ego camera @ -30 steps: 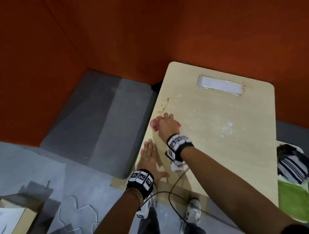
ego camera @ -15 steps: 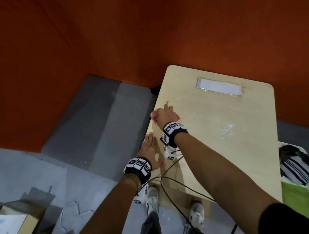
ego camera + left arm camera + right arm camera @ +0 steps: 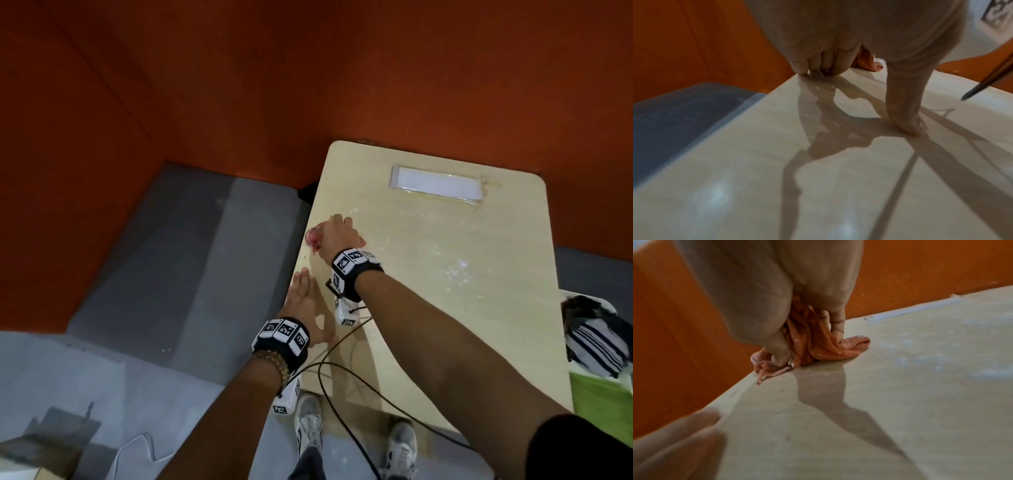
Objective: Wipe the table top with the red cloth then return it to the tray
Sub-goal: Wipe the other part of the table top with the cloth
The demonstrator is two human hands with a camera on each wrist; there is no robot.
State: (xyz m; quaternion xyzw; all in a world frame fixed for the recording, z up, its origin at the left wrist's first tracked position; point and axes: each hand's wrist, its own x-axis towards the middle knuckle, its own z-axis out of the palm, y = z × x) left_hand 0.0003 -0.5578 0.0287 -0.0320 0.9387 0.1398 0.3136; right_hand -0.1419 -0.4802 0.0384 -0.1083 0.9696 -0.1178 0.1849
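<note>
My right hand [image 3: 337,233] grips the bunched red cloth [image 3: 313,238] and presses it on the pale wooden table top [image 3: 445,291] at its left edge. In the right wrist view the fingers curl round the red cloth [image 3: 807,344], whose folds carry white specks. My left hand [image 3: 303,305] lies flat on the table just nearer, fingers straight; the left wrist view shows its fingertips [image 3: 914,128] pressing the table top [image 3: 818,194]. White powdery specks [image 3: 455,274] dot the table's middle. The tray [image 3: 613,387] at the right edge holds a green and a striped cloth.
A white rectangular plate [image 3: 438,185] is set into the far side of the table. Orange walls enclose the corner. A grey bench [image 3: 191,260] stands left of the table. Black cables [image 3: 342,377] trail from my wrists over the near edge.
The right hand with the cloth has slid away along the left edge, over the reddish smear seen a second ago, which no longer shows. The left hand stayed flat.
</note>
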